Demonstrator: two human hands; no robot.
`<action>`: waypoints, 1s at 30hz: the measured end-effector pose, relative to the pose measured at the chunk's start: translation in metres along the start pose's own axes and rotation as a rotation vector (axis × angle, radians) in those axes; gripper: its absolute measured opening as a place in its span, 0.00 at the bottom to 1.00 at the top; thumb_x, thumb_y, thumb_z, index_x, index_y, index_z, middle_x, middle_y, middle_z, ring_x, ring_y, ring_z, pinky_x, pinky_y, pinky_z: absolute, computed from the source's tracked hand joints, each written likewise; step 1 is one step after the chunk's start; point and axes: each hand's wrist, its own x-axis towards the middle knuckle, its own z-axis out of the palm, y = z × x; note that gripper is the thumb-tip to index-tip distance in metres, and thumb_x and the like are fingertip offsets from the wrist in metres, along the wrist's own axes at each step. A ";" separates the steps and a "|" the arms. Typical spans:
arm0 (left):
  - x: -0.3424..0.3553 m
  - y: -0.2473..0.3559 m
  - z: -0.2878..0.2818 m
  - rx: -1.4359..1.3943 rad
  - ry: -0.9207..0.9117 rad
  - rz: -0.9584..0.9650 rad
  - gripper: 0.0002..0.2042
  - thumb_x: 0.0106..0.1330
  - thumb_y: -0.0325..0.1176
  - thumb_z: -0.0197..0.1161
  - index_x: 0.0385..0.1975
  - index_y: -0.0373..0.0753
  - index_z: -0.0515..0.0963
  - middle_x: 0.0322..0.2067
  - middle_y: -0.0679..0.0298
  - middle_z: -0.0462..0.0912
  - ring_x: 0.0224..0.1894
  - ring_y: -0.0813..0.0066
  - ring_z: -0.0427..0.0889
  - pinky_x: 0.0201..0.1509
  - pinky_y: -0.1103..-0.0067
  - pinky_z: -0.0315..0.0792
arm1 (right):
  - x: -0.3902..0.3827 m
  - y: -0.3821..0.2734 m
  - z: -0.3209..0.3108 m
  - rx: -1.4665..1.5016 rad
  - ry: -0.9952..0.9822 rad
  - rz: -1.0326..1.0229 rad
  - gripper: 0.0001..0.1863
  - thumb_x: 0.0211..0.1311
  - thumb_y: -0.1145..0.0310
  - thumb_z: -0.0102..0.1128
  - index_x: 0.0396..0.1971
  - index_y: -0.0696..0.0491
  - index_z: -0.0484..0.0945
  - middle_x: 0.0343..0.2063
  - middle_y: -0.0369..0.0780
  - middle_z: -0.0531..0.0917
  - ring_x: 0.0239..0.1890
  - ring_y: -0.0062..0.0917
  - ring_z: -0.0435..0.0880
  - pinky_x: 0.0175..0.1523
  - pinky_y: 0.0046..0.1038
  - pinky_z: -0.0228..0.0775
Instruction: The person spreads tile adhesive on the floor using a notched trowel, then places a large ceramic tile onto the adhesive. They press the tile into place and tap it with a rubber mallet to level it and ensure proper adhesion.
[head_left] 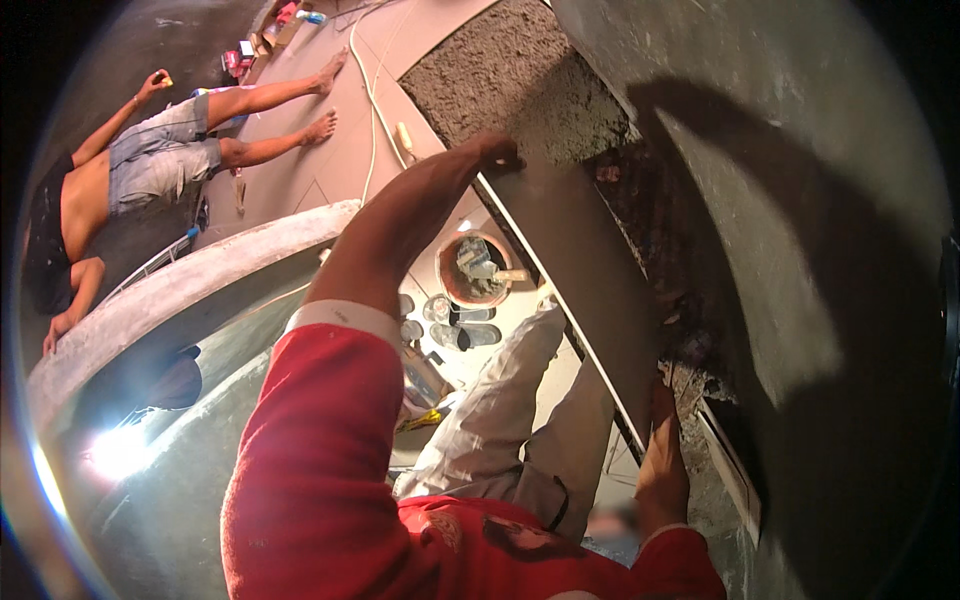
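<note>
A large grey-brown tile (pixel 592 262) with a pale edge lies between my hands, tilted across the view. My left hand (pixel 500 152) has its fingers curled at the tile's far end, beside a bed of wet mortar (pixel 500 75). At the near end, my right hand (pixel 663 402) holds the tile by its right corner; part of its fingers is hidden. The mortar reaches up to the far end of the tile. Along the tile's right side runs a dark, rough gap with rubble (pixel 650 225).
Left of the tile stands a bucket (pixel 472 268) with mortar and a trowel (pixel 482 268) in it. Slippers (pixel 463 325) lie below it. A curved ledge (pixel 230 240), a pale cable (pixel 372 110), a bright lamp (pixel 120 452) and another person (pixel 160 155) are at left. A wall (pixel 800 200) rises right.
</note>
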 end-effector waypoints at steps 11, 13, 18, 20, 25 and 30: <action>-0.292 0.077 0.044 -0.398 -0.074 -0.362 0.27 0.74 0.56 0.53 0.24 0.39 0.86 0.20 0.47 0.83 0.31 0.52 0.88 0.40 0.60 0.79 | -0.098 0.047 -0.069 -0.256 0.063 0.110 0.35 0.80 0.43 0.49 0.68 0.60 0.73 0.59 0.50 0.83 0.53 0.45 0.84 0.57 0.41 0.75; -0.371 0.091 0.048 -0.169 0.121 -0.020 0.13 0.69 0.40 0.55 0.41 0.38 0.81 0.30 0.39 0.82 0.36 0.34 0.84 0.42 0.48 0.76 | -0.126 0.035 -0.089 -0.329 0.102 0.127 0.36 0.79 0.43 0.49 0.69 0.60 0.73 0.59 0.50 0.83 0.53 0.46 0.84 0.58 0.42 0.75; -0.502 0.123 0.068 -0.648 0.326 -0.530 0.18 0.73 0.43 0.53 0.44 0.33 0.82 0.40 0.36 0.82 0.51 0.38 0.83 0.55 0.54 0.75 | -0.176 -0.021 -0.118 -0.457 0.235 0.079 0.37 0.79 0.42 0.48 0.69 0.61 0.72 0.60 0.51 0.83 0.55 0.48 0.85 0.60 0.43 0.76; -0.527 0.118 0.079 -0.461 0.333 -0.435 0.18 0.74 0.41 0.52 0.44 0.33 0.83 0.42 0.36 0.83 0.51 0.38 0.83 0.56 0.54 0.76 | -0.181 -0.043 -0.117 -0.378 0.283 -0.149 0.40 0.78 0.41 0.45 0.65 0.68 0.74 0.58 0.56 0.83 0.60 0.50 0.83 0.64 0.45 0.71; -0.528 0.059 0.090 -0.203 0.418 -0.287 0.15 0.72 0.36 0.52 0.37 0.34 0.84 0.39 0.38 0.84 0.44 0.43 0.86 0.50 0.56 0.78 | -0.175 -0.089 -0.125 -0.416 0.205 -0.463 0.40 0.77 0.42 0.46 0.60 0.71 0.76 0.56 0.58 0.84 0.62 0.51 0.82 0.65 0.46 0.69; -0.493 0.017 0.015 -0.314 0.516 -0.233 0.14 0.71 0.37 0.54 0.34 0.35 0.83 0.35 0.43 0.83 0.38 0.51 0.86 0.44 0.62 0.78 | -0.184 -0.132 -0.148 -0.598 0.162 -0.473 0.40 0.77 0.42 0.46 0.60 0.71 0.76 0.56 0.59 0.84 0.62 0.51 0.82 0.65 0.45 0.69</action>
